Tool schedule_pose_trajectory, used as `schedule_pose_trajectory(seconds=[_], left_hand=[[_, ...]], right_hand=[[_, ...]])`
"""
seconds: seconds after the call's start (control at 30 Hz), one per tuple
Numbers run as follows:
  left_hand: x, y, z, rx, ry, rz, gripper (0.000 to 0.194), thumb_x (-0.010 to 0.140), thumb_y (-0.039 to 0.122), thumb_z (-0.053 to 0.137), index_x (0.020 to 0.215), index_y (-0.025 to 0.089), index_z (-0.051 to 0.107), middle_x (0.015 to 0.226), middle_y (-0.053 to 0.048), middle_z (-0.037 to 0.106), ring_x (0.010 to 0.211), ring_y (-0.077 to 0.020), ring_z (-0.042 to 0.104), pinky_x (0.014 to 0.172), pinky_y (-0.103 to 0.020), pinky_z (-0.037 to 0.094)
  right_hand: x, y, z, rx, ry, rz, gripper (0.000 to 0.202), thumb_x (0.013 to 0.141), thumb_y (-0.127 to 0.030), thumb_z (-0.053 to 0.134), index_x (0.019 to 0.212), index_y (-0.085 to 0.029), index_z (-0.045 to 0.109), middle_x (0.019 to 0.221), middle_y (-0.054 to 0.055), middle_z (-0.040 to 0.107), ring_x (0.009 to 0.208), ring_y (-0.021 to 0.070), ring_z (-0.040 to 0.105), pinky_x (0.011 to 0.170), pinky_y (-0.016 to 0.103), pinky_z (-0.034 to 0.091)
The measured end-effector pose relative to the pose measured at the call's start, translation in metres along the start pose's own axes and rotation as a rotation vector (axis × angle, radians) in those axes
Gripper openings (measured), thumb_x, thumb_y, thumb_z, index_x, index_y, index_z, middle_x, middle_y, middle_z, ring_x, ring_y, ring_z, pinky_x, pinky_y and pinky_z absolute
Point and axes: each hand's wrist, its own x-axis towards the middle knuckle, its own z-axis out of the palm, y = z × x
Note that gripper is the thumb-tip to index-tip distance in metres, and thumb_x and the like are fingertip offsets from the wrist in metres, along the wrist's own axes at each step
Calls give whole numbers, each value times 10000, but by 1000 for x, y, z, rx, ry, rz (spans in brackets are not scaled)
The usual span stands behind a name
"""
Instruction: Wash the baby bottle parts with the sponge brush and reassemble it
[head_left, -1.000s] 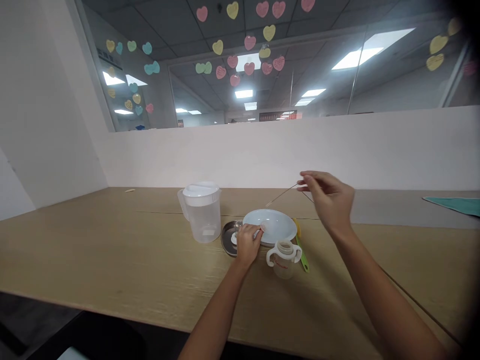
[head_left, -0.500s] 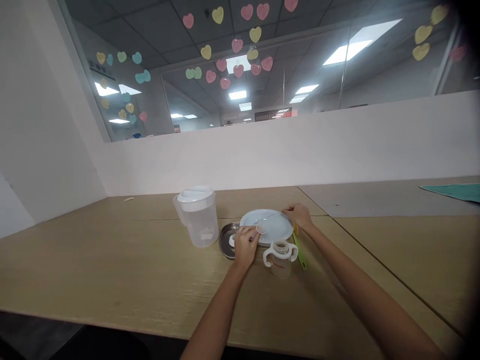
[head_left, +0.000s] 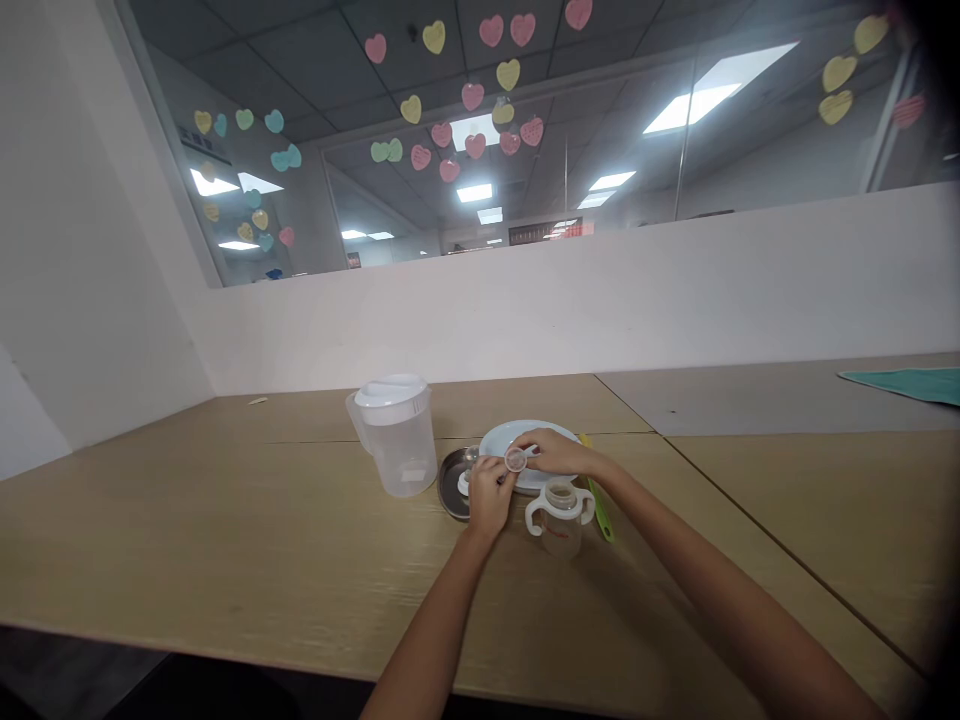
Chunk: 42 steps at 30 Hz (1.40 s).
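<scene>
Above the near edge of a white oval plate [head_left: 495, 437], my left hand [head_left: 490, 492] is closed on a small round clear piece [head_left: 516, 459]. My right hand [head_left: 553, 452] has come up to the same piece from the right, its fingers pinched together at the rim; what they hold is too small to make out. A clear bottle with white handles [head_left: 562, 520] stands upright just in front of the plate. Left of my left hand lies a metal tray [head_left: 452, 486] with a small white part [head_left: 463, 483] in it.
A lidded clear plastic pitcher [head_left: 405, 440] stands left of the metal tray. A green-handled tool [head_left: 602, 517] lies right of the bottle. At the far right is a teal cloth [head_left: 907, 383]. A white wall [head_left: 525, 310] rises behind the table.
My right hand has moved left and slightly down, from the plate's right edge to the piece in my left hand. My left hand has stayed nearly still.
</scene>
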Motion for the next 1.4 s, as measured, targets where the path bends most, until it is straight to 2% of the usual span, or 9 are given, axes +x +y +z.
schedule_pose_trajectory(seconds=[0.23,0.4,0.67,0.77,0.87,1.0,1.13,1.27,1.4], left_hand=[[0,1,0,-5,70,-27,199,824,305,559,712,202,687,747,-24,681,769,-161,566,728,-281,410],[1,2,-3,-34,152,-81,138,798,297,593,770,210,696,790,-23,694,786,-157,587,778,-294,424],[2,-3,-8,-8,215,-188,221,865,288,465,853,198,667,880,-39,676,867,-165,578,799,-298,425],[3,-6,-10,26,240,-220,196,838,308,507,814,203,671,840,-30,679,844,-166,576,793,-298,420],[4,-10,-12,46,272,-248,224,818,358,531,755,195,671,789,-28,678,812,-171,574,773,-293,414],[4,-13,-13,47,282,-284,343,864,399,440,693,195,656,727,-30,671,763,-169,577,717,-277,405],[4,-18,-16,90,294,-293,371,906,343,336,773,197,650,799,-49,671,796,-177,579,728,-287,412],[5,-25,-19,201,263,-310,292,896,251,333,965,193,612,926,-68,654,899,-184,578,790,-297,416],[3,-33,-18,334,55,-408,252,815,156,427,1008,182,589,950,-77,649,930,-197,573,791,-297,416]], right_hand=[[0,3,6,394,-27,53,288,678,-362,647,852,-134,671,890,53,679,862,185,598,791,293,450],[-1,17,0,490,9,170,296,652,-313,655,889,-136,660,870,49,688,848,167,612,777,274,453],[-3,37,-3,-248,113,344,127,636,-242,612,678,-172,708,684,43,682,650,154,589,589,233,406],[-4,44,9,-283,83,364,47,550,-171,649,544,-185,694,600,34,667,588,147,568,552,228,380],[-1,47,13,-273,54,314,81,574,-197,649,607,-198,723,590,16,665,565,130,551,541,217,374],[2,35,-4,-249,306,219,282,751,-349,538,851,-166,728,655,33,668,586,133,540,573,236,388],[-7,2,-32,-57,590,120,355,746,-433,559,875,-134,701,665,40,664,585,138,559,581,247,423],[-22,-33,-47,80,382,84,346,710,-432,604,856,-130,691,622,24,640,531,119,543,507,232,418],[-30,-45,-47,60,184,61,306,702,-410,614,836,-148,700,558,1,614,513,110,531,465,211,386]])
